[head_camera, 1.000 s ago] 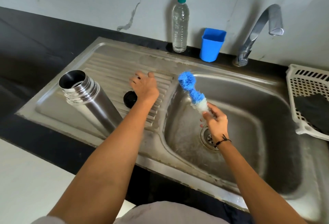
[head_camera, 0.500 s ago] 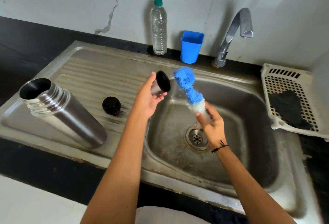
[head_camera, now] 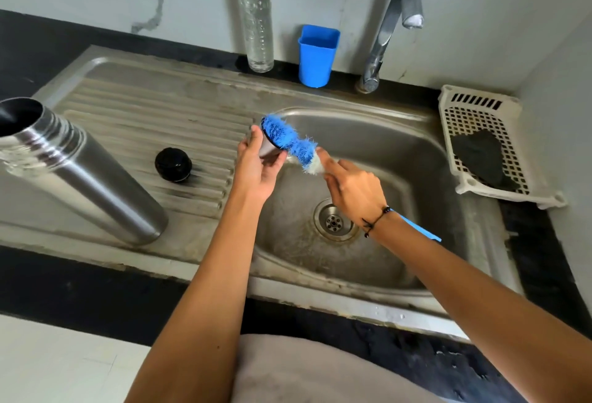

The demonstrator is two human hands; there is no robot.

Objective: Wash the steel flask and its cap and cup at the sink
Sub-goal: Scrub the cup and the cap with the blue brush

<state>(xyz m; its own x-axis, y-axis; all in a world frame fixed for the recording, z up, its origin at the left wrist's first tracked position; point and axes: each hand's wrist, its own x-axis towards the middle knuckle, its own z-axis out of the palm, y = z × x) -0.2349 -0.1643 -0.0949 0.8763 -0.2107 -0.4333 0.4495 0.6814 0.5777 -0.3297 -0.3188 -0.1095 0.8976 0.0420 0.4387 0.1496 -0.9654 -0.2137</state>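
Observation:
The open steel flask stands on the drainboard at the left, its mouth empty. Its black cap lies on the ridged drainboard to the flask's right. My left hand holds the small steel cup over the left rim of the basin, mouth turned right. My right hand grips the handle of a blue bottle brush. The brush's bristled head is pushed into the cup's mouth. The handle's blue end sticks out behind my right wrist.
The sink basin with its drain lies under my hands. Behind it stand a tap, a blue plastic holder and a clear water bottle. A white basket with a dark scrub pad sits right.
My left hand picked the cup off the drainboard and brought it to the basin's edge. My right hand tilted the brush over and pushed its head into the cup.

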